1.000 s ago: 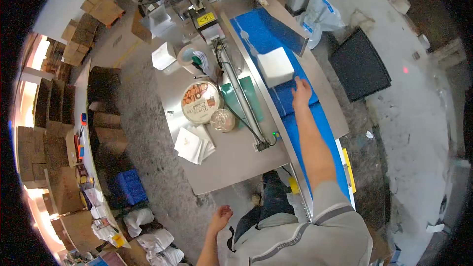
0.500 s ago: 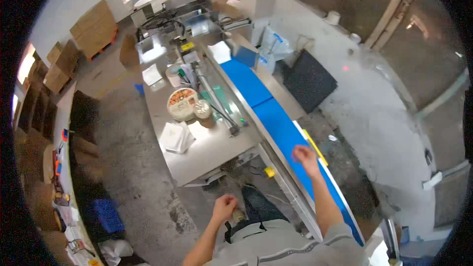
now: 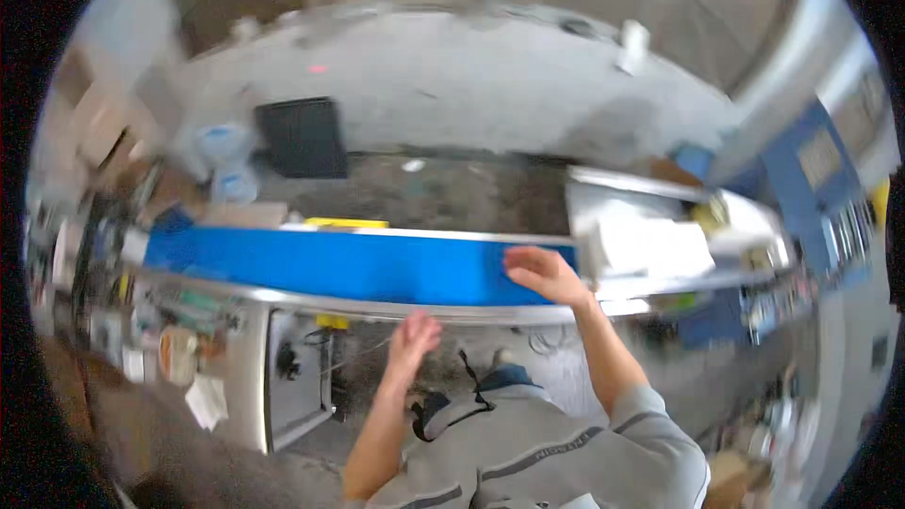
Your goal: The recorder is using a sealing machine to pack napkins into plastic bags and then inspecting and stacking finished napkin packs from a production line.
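A long blue conveyor belt (image 3: 377, 264) runs across in front of me. Over its right part is my right hand (image 3: 545, 273), fingers extended and thumb apart, with nothing in it. I cannot tell whether it touches the belt. My left hand (image 3: 413, 344) is at the near side of the belt's metal rail (image 3: 452, 311), fingers loosely apart and slightly blurred, holding nothing visible. Just right of my right hand, a white stack (image 3: 650, 247), blurred, lies on the metal surface at the belt's right end.
A steel table (image 3: 247, 377) with a white sheet (image 3: 205, 401) and a round tub (image 3: 177, 355) stands at the left. Beyond the belt, a black panel (image 3: 304, 139) leans near the wall. Blue machinery (image 3: 801, 170) stands at the far right.
My view has swung to the right, so the belt now runs across it. The white stack and blue machinery have come into view. Both hands have loosened and hold nothing visible.
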{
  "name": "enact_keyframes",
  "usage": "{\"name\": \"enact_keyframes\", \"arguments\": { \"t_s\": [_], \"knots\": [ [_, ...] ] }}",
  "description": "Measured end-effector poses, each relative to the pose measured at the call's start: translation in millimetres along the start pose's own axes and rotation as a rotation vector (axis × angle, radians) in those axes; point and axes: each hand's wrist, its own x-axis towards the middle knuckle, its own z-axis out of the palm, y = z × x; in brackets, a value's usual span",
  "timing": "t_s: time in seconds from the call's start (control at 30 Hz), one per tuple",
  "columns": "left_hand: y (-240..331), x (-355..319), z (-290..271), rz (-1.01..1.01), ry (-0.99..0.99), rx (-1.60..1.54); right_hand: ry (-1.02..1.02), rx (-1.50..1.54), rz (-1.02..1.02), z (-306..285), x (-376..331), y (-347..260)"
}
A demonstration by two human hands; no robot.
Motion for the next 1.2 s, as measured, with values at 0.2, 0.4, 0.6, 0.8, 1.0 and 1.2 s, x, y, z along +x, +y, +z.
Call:
{"name": "enact_keyframes", "arguments": {
  "t_s": [0.2, 0.4, 0.6, 0.8, 1.0, 1.2],
  "knots": [
    [-5, 87, 164, -0.075, -0.216, 0.047, 0.675, 0.088, -0.165, -223, -137, 1],
    [-29, 139, 298, -0.291, -0.346, 0.175, 1.056, -0.324, 0.292, -433, -233, 113],
    [-29, 144, 335, -0.374, -0.52, 0.129, 0.643, -0.143, 0.444, -420, -223, 131],
    [-23, 156, 283, -0.406, -0.412, -0.017, 0.535, -0.229, 0.422, -374, -185, 104],
    [16, 117, 197, -0.183, -0.224, -0.116, 0.681, 0.062, -0.126, -246, -121, 4],
    [72, 53, 96, 0.078, -0.23, -0.335, 0.169, 0.792, 0.415, -71, 11, 81]
  ]
}}
